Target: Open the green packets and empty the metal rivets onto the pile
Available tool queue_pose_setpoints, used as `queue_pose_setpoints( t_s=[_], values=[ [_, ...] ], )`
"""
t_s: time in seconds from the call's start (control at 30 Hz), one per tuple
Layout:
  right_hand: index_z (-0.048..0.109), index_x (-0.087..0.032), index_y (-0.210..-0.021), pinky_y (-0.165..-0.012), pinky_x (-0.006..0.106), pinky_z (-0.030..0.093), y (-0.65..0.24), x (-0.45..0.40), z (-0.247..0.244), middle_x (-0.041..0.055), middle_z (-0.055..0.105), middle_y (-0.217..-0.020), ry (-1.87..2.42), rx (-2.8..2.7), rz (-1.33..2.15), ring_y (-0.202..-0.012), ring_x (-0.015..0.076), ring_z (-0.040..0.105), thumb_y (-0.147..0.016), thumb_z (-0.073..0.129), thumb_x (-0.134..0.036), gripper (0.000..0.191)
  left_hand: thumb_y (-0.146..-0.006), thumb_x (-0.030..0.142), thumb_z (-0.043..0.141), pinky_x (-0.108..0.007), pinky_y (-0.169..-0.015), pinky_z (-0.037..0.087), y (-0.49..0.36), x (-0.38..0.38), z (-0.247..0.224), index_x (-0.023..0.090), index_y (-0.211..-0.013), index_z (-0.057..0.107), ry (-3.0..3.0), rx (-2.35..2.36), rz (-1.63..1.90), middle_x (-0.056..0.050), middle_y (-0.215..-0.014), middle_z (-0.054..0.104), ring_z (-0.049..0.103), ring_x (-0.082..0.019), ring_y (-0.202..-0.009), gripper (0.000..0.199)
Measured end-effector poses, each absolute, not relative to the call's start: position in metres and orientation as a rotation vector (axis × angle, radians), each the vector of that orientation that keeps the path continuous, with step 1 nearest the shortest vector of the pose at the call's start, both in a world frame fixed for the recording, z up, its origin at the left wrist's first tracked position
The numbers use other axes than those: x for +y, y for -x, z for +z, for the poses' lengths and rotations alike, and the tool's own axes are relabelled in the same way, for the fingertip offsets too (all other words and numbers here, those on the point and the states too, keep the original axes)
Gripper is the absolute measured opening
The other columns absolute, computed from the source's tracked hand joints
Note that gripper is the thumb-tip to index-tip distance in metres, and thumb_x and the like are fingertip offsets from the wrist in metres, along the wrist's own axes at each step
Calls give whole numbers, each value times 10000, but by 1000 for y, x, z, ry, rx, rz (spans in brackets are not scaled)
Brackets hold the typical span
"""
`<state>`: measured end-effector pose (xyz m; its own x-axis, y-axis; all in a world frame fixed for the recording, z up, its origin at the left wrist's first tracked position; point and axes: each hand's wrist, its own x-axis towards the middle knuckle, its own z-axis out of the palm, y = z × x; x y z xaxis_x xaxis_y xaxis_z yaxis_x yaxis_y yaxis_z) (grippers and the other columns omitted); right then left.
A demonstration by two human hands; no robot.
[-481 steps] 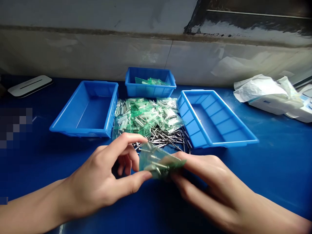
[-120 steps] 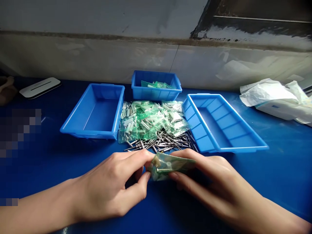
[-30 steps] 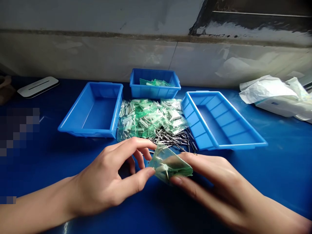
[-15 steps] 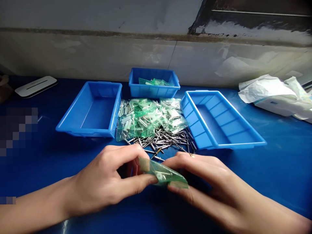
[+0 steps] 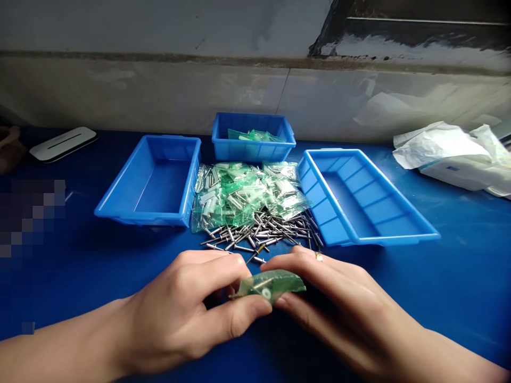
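Note:
A small green plastic bag (image 5: 279,283) is held low over the table between my hands. A metal screw and a round white plastic piece show through its film. My left hand (image 5: 199,303) pinches the bag's left end between thumb and fingers. My right hand (image 5: 343,303), with a ring on one finger, closes on the right part of the bag, its thumb at the lower edge and its fingers behind. Just beyond my fingertips lies a loose pile of metal rivets (image 5: 275,227). Behind that, several filled green bags (image 5: 243,194) are heaped.
Blue bins stand around the heap: a left bin (image 5: 187,191), a right bin (image 5: 399,199) and a back bin (image 5: 255,151) with green bags in it. A white device (image 5: 64,143) lies at the far left, and white crumpled wrapping (image 5: 443,146) at the far right.
The green bag has turned in my fingers and now lies more level. My left hand has shifted slightly right and down, its thumb further along the bag. The bins and heap stay put.

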<state>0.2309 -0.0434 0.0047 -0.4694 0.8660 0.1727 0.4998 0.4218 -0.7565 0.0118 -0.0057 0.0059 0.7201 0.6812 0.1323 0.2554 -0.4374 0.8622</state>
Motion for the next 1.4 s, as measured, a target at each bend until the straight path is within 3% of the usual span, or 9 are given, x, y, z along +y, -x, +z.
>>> queue_pose_setpoints(
  t_s=[0.23,0.37,0.53,0.67,0.9,1.07,1.23,1.4],
  values=[
    [618,-244,-927,-583,220,570,-229,-46,9,4,748,-794,1170,-2045,918,-650,163,707,-938,581,-164,89,-952,180,620,-136,-526,382,-12,-7,1,177,-675,545,-1979,815,713,88,-600,519,480,-55,-526,287],
    [617,-255,-895,-552,208,559,-231,-45,9,-9,752,-779,1241,-1987,942,-663,168,713,-936,594,-191,80,-907,194,699,-142,-553,417,-11,-8,-2,185,-775,603,-2005,790,703,88,-667,574,528,-63,-567,163],
    [588,-250,-817,-481,200,502,-233,-44,4,-44,656,-650,1225,-1986,913,-511,130,591,-945,623,-264,134,-907,94,642,-139,-569,433,-11,-9,-2,172,-767,592,-2093,793,705,79,-664,579,553,-61,-572,168],
    [607,-227,-847,-545,194,502,-235,-42,6,-35,684,-716,1201,-2041,954,-569,116,610,-963,589,-193,122,-897,106,660,-143,-546,429,-9,-5,-1,176,-761,596,-2075,802,681,81,-651,562,537,-63,-553,166],
    [605,-218,-833,-582,206,506,-238,-38,13,-12,710,-768,1187,-2051,947,-619,125,647,-956,560,-140,152,-933,133,618,-150,-628,496,-4,2,1,196,-824,645,-1978,816,672,57,-734,659,638,-90,-656,129],
    [569,-236,-945,-548,206,478,-241,-39,10,-41,699,-746,1241,-1991,909,-588,115,629,-957,581,-148,90,-918,128,637,-131,-576,476,-6,0,3,192,-803,631,-1998,845,725,64,-706,637,612,-79,-622,131],
    [546,-237,-910,-510,201,467,-241,-41,10,-23,655,-711,1244,-2040,907,-574,123,587,-974,523,-154,108,-921,141,646,-156,-563,464,-7,0,3,201,-814,648,-2001,848,751,57,-693,640,591,-90,-597,123],
    [567,-237,-934,-597,183,521,-241,-40,12,-17,667,-782,1158,-1959,946,-658,121,637,-950,502,-97,155,-929,219,630,-167,-539,471,-3,1,-1,201,-816,660,-1990,904,745,32,-712,658,602,-109,-602,118]
  ],
)
